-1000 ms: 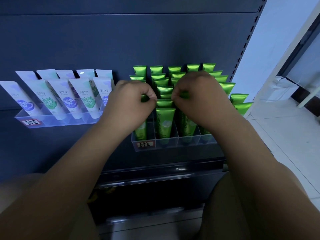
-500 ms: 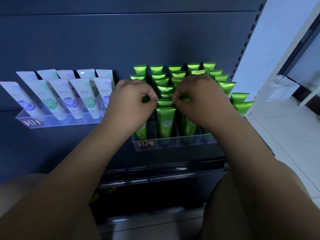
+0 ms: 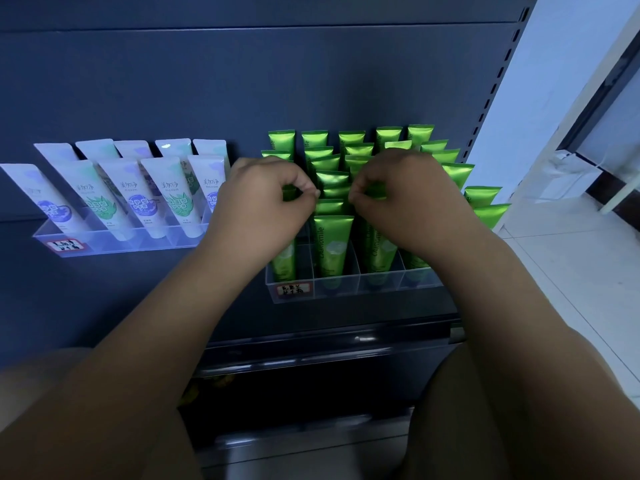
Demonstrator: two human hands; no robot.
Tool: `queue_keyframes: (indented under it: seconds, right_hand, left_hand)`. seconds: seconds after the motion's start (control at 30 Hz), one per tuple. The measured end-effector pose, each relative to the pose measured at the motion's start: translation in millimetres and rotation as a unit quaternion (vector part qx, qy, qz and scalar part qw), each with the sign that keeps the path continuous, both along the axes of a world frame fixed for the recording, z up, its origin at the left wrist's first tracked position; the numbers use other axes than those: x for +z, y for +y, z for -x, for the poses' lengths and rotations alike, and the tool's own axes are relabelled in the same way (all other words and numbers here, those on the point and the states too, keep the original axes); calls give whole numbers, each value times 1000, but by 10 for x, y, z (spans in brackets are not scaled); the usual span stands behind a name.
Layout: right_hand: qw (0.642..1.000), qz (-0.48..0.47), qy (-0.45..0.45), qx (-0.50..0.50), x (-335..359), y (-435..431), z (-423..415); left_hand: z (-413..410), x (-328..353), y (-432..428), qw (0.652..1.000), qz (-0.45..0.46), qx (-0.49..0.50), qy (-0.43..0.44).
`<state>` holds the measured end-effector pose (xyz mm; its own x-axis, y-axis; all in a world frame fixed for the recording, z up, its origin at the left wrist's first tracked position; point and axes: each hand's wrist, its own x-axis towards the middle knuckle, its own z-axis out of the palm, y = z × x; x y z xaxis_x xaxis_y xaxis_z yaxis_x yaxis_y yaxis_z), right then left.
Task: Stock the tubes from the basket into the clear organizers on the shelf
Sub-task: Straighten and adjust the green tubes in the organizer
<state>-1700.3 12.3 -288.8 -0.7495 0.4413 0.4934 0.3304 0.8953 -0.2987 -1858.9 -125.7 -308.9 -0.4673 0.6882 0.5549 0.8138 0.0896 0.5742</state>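
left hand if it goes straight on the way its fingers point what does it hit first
Probably the middle column of green tubes, right beside the left hand; the right hand comes after. Depth is uncertain.

Two organizers (image 3: 114, 242) (image 3: 346, 286), two hands (image 3: 263, 206) (image 3: 405, 202)

— At frame left?
— Left organizer (image 3: 114, 242) on the shelf (image 3: 69, 289), left tubes (image 3: 173, 195) inside in two rows.
— Right of centre?
— Right organizer (image 3: 346, 285), lower in frame, right tubes (image 3: 332, 244) in rows inside; left hand (image 3: 263, 206) and right hand (image 3: 408, 202) side by side before them.
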Motion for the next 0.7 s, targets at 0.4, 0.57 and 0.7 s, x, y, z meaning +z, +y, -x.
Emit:
queue_keyframes:
  seconds: [0.4,0.57,0.7]
  right_hand:
    - [999,-20,-12,-39,104,83,174]
    - [998,-35,-31,-52,90,88,220]
    - [997,-47,-41,-50,94,95,240]
  left_hand:
    - [34,223,342,997,66,-17,-27]
    - [116,267,331,992,126,10,12]
    - [133,272,326,992,128,-1,-8]
